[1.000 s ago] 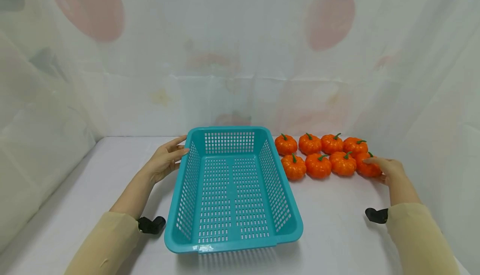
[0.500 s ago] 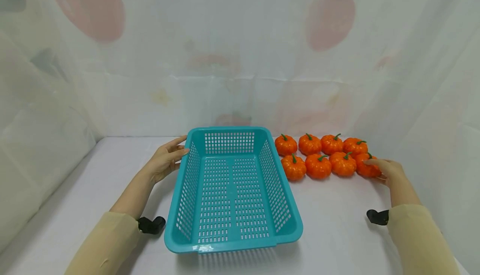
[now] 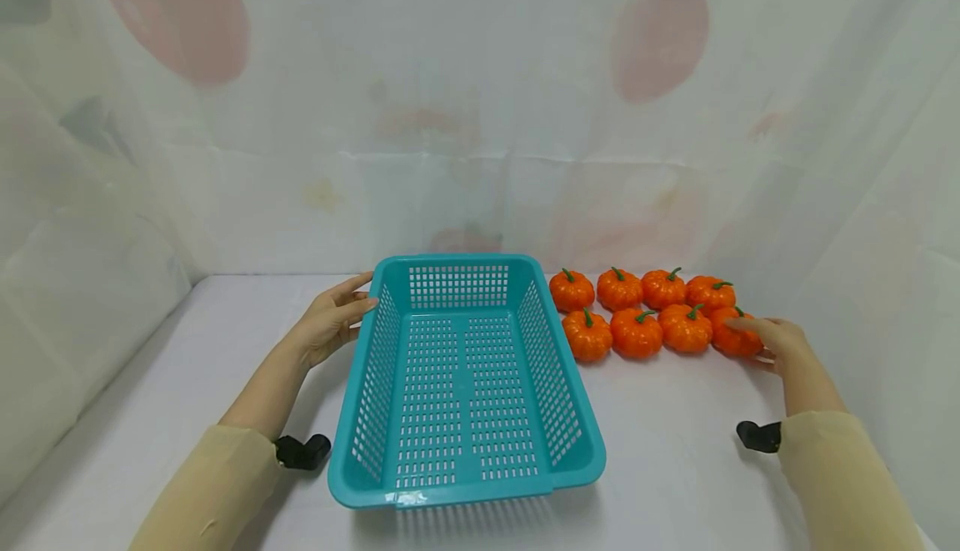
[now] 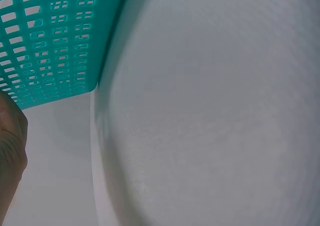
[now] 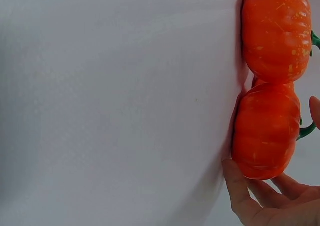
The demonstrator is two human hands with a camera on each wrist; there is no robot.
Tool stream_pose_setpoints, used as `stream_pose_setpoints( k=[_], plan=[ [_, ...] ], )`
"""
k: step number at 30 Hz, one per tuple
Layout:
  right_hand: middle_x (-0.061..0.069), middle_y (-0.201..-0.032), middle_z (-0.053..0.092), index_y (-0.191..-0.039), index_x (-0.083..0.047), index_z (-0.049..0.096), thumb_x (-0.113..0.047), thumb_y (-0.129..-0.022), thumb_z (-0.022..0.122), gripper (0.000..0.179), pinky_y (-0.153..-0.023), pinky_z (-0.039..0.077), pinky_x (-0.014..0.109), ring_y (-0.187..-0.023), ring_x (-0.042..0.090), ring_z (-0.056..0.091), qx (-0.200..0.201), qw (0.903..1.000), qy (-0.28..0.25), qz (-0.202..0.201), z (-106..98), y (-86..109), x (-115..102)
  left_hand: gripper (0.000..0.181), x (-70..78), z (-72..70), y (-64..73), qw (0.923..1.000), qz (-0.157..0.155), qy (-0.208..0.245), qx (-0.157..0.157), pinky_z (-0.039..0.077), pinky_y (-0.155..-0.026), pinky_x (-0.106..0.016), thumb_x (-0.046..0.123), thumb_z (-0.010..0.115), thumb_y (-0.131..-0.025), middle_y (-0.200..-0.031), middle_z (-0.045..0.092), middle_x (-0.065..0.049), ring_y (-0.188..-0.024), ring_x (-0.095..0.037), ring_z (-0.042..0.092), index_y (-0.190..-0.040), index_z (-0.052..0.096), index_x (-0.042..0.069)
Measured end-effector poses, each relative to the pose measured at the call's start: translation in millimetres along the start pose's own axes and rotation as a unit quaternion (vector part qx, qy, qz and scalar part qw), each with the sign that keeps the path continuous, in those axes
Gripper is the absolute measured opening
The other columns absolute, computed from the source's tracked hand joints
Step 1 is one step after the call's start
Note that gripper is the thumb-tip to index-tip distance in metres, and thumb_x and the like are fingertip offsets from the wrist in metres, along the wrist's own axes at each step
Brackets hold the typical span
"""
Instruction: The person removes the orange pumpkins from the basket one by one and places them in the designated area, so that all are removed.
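A turquoise plastic basket with slotted walls and floor stands on the table, with nothing in it. My left hand rests against its outer left side near the far corner, thumb and index fingertip at the rim. In the left wrist view only part of that hand shows, beside the slotted wall. My right hand grips the nearest-row rightmost small orange pumpkin, which has a green stem. From the right wrist view, fingertips meet the pumpkin's outer side low down, the thumb close by the stem.
Several other small pumpkins stand in two rows between the basket and the right hand. A pale curtain printed with fruit hangs behind the white table. Its folds come close to the right arm.
The right forearm has shifted very slightly to the right, while its fingers stay at the same pumpkin. Left hand, basket and pumpkins look unmoved.
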State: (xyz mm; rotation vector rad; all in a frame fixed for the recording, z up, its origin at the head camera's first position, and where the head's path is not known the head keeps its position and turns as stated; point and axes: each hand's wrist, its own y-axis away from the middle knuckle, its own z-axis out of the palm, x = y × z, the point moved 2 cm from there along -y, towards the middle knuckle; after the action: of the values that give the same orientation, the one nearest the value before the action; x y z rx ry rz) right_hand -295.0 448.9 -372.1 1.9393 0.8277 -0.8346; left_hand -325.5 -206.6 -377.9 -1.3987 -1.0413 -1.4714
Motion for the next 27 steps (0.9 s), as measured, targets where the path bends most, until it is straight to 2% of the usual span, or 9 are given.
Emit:
stream_pose_setpoints(
  k=[4,8,13,18,21,24,27],
  plan=[
    [0.028,-0.163,0.006,-0.154,0.008,0.004,-0.051,-0.089,0.062,0.105,-0.116,0.039,0.050,-0.139,0.045,0.030,-0.003,0.9997,0.023,-0.004,0,3.4,-2,0.072,1.1,0.7,-0.1,1.0000,0.002,-0.001,-0.001,0.058,-0.077,-0.019,0.017,0.059,-0.099,-0.112,0.051,0.000,-0.087,-0.003,0.066,-0.159,0.019,0.014],
    [0.031,-0.162,0.004,-0.153,0.011,-0.001,-0.059,-0.089,0.055,0.110,-0.116,0.038,0.053,-0.139,0.048,0.027,0.004,0.9977,0.067,-0.003,0,7.5,-5,0.072,2.2,1.4,-0.1,1.0000,0.001,0.000,0.001,0.058,-0.076,-0.019,0.016,0.059,-0.099,-0.112,0.051,0.000,-0.086,-0.003,0.066,-0.159,0.018,0.014],
    [0.031,-0.162,-0.003,-0.153,0.009,-0.007,-0.064,-0.089,0.051,0.113,-0.118,0.029,0.061,-0.146,0.052,0.016,0.052,0.9942,0.094,-0.009,2,16.7,-13,0.072,2.2,2.0,0.0,1.0000,-0.001,0.002,0.003,0.058,-0.076,-0.019,0.016,0.059,-0.099,-0.111,0.052,0.000,-0.086,-0.003,0.067,-0.159,0.019,0.014],
    [0.030,-0.163,-0.001,-0.157,0.001,-0.002,-0.063,-0.088,0.052,0.109,-0.119,0.021,0.067,-0.148,0.055,0.006,0.138,0.9878,0.068,-0.026,4,31.3,-26,0.073,0.9,2.1,-1.3,1.0000,-0.004,-0.006,-0.001,0.058,-0.078,-0.020,0.018,0.060,-0.099,-0.111,0.052,0.000,-0.087,-0.003,0.066,-0.159,0.018,0.015],
    [0.027,-0.164,0.001,-0.158,-0.003,0.002,-0.063,-0.087,0.053,0.106,-0.119,0.020,0.067,-0.149,0.052,0.005,0.166,0.9842,0.041,-0.046,6,38.5,-39,0.073,1.1,1.9,-2.6,0.9997,-0.006,-0.024,-0.002,0.057,-0.080,-0.020,0.020,0.060,-0.099,-0.112,0.052,0.001,-0.088,-0.004,0.065,-0.159,0.018,0.015],
    [0.021,-0.166,0.002,-0.159,-0.007,0.003,-0.062,-0.089,0.054,0.102,-0.120,0.020,0.065,-0.151,0.047,0.007,0.161,0.9831,0.021,-0.084,11,43.5,-54,0.075,4.1,0.8,-1.9,0.9983,-0.009,-0.057,0.001,0.056,-0.081,-0.021,0.024,0.061,-0.099,-0.112,0.052,0.002,-0.090,-0.003,0.063,-0.159,0.018,0.016],
    [0.017,-0.167,-0.002,-0.159,-0.010,0.003,-0.060,-0.091,0.053,0.099,-0.121,0.019,0.063,-0.152,0.045,0.007,0.129,0.9823,0.012,-0.135,22,52.3,-72,0.077,9.0,-1.0,-0.5,0.9943,-0.013,-0.106,0.001,0.055,-0.087,-0.024,0.028,0.062,-0.098,-0.118,0.050,-0.002,-0.097,-0.007,0.061,-0.160,0.017,0.017]
  ],
)
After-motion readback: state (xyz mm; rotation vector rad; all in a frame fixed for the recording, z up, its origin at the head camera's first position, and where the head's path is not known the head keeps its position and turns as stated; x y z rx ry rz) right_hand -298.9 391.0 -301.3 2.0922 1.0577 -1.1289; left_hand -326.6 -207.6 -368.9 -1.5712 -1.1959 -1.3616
